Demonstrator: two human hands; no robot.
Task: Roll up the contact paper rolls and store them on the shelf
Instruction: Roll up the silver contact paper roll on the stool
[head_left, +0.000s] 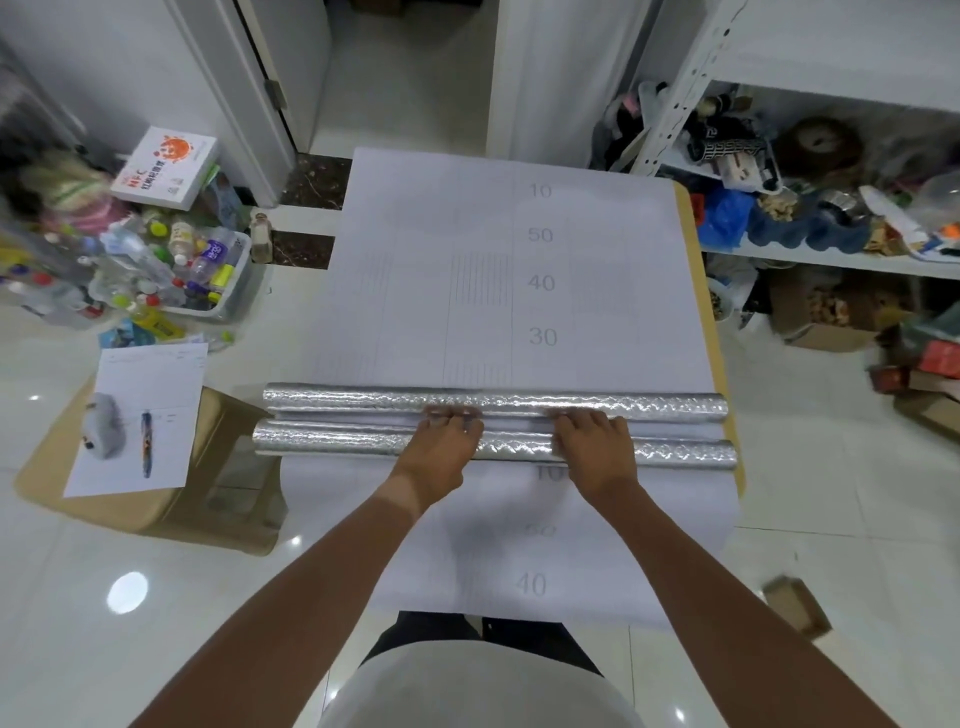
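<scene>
Lying nine-to-three, the far roll (493, 404) sits at twelve o'clock under both sets of fingertips; left hand (445, 440) and right hand (594, 439) reach equally, fingers extended, pressing, across the near roll (332, 440).

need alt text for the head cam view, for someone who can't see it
Seen from above, a person's left hand and right hand rest across two silver contact paper rolls lying side by side on unrolled white backing sheets printed with numbers.
</scene>
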